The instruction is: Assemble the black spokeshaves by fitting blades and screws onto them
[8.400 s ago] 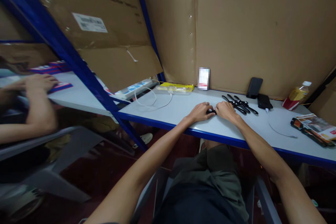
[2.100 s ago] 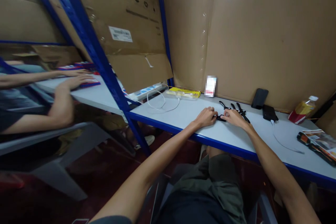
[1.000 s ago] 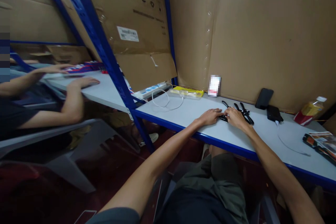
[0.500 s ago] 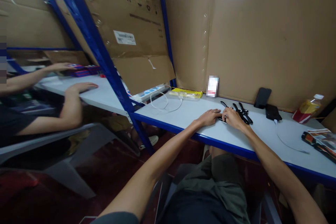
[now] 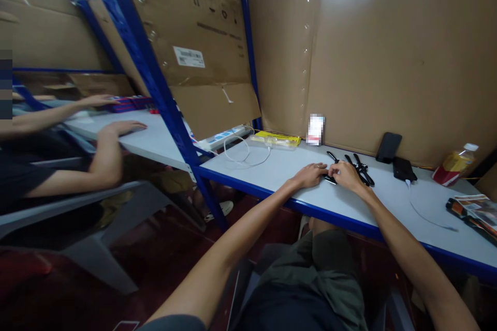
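A dark, narrow object (image 5: 330,180) with a shiny edge lies low over the white tabletop (image 5: 264,173), mostly covered by my hands. My left hand (image 5: 310,175) rests at its left end, fingers together and their tips against it. From the right, my right hand (image 5: 345,174) is closed in a pinch on the same piece. Its exact kind cannot be made out. Just beyond my right hand lie several black hand tools (image 5: 364,169) with crossed arms, like small clamps or pliers. One black handle (image 5: 333,156) sticks out behind my fingers.
A propped phone (image 5: 315,130), a dark phone (image 5: 389,147), a black cabled device (image 5: 404,169) and a drink bottle (image 5: 455,164) stand along the cardboard wall (image 5: 388,62). Packaging (image 5: 471,212) lies at right. A blue post (image 5: 155,83) separates a co-worker's arm (image 5: 108,150) at left.
My view has shifted slightly. My right fingers have moved a little over the dark object, and more of its shiny edge shows. My left hand stays in place.
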The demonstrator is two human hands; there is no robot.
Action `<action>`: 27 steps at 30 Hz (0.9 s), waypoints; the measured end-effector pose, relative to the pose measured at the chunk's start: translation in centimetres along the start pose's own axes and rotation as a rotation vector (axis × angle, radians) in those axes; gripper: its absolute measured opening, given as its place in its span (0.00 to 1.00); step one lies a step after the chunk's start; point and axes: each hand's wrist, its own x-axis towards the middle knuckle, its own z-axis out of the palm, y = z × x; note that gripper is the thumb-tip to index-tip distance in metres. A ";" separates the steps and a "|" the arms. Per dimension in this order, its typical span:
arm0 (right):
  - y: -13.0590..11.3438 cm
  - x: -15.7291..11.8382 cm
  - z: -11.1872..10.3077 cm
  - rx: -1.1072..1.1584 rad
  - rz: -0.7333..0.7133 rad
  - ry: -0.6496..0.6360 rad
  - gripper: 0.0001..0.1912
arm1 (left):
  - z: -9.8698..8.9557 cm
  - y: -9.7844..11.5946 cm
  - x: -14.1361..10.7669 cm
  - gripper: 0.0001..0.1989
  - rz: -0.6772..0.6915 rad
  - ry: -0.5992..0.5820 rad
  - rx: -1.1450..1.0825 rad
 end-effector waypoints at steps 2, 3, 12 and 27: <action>0.2 -0.1 -0.4 -0.041 0.021 0.009 0.14 | 0.0 0.0 0.0 0.30 -0.005 -0.007 0.008; 0.4 -0.2 -0.5 -0.069 0.031 0.021 0.14 | 0.0 0.0 -0.1 0.30 -0.007 -0.010 0.011; -0.3 -0.3 -0.9 -0.038 -0.010 -0.022 0.18 | 0.2 -0.2 0.0 0.30 -0.005 -0.008 0.033; 0.5 -0.3 -1.0 -0.021 0.021 -0.020 0.16 | 0.0 0.0 -0.1 0.31 -0.008 -0.006 0.033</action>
